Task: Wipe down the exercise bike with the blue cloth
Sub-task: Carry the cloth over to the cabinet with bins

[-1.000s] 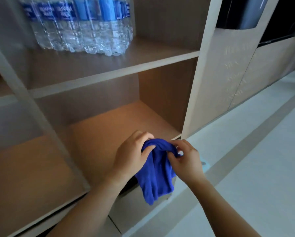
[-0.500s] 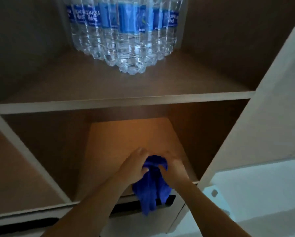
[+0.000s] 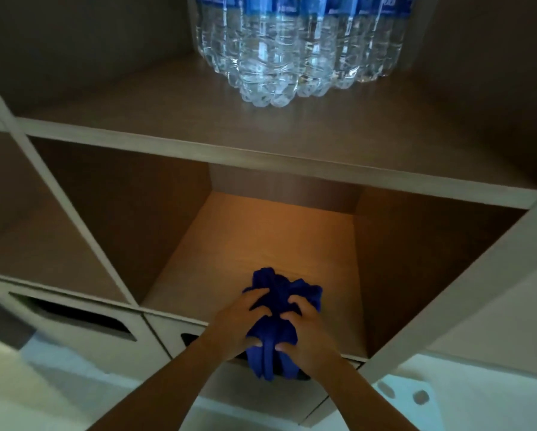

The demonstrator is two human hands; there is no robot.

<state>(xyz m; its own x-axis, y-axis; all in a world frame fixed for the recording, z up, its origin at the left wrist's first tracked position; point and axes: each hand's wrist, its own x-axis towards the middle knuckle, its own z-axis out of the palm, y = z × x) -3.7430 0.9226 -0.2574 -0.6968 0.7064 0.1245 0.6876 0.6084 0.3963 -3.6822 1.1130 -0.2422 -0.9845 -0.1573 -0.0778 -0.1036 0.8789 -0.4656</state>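
The blue cloth (image 3: 276, 331) is bunched up between both hands at the front edge of a lit lower shelf compartment (image 3: 261, 237). My left hand (image 3: 240, 325) grips its left side, fingers dug into the folds. My right hand (image 3: 304, 334) grips the right side, thumb pressed against the cloth. The cloth's top rests over the shelf floor and its tail hangs down past the shelf edge. No exercise bike is in view.
A shrink-wrapped pack of water bottles (image 3: 298, 48) stands on the upper shelf (image 3: 136, 119). Another open compartment (image 3: 43, 237) lies to the left. Drawer fronts with dark cut-out handles (image 3: 80, 318) run below. A white panel with holes (image 3: 407, 396) sits at the lower right.
The view has swung left and closer to the shelving. Both hands have carried the cloth forward over the lit shelf's edge and bunched it tighter.
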